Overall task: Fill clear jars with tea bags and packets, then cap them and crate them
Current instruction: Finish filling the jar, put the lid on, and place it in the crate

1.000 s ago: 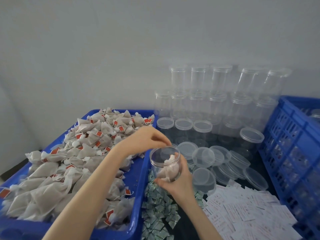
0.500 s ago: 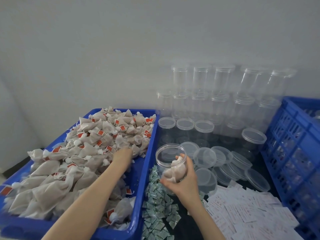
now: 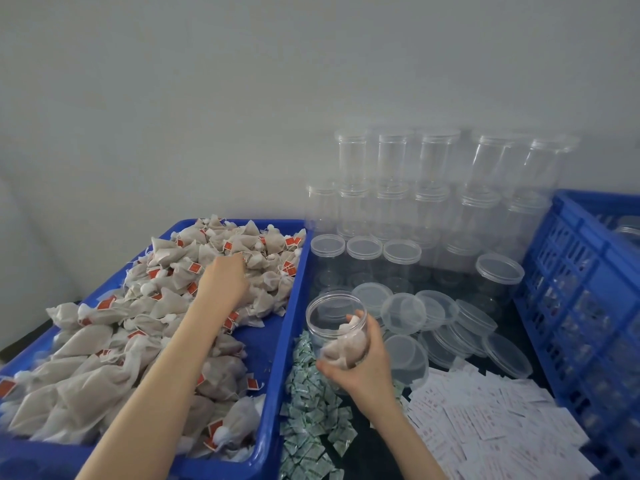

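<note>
Head view: right hand (image 3: 363, 368) grips jar (image 3: 337, 327); left hand (image 3: 223, 282) among tea bags (image 3: 104, 341)

L fingertips (image 3: 239, 259) buried in tea bags (image 3: 104, 358) | crate (image 3: 588, 271) cut off R edge | jar stack (image 3: 433, 188) blurred

Two bare forearms in view, no sleeves or cuffs anywhere back from the fingers to the frame's lower edge. Left hand (image 3: 223, 280) and right hand (image 3: 363, 367) both ungloved; no rings on the visible fingers, no watch or band at either wrist. Nails too blurred to read.
</note>
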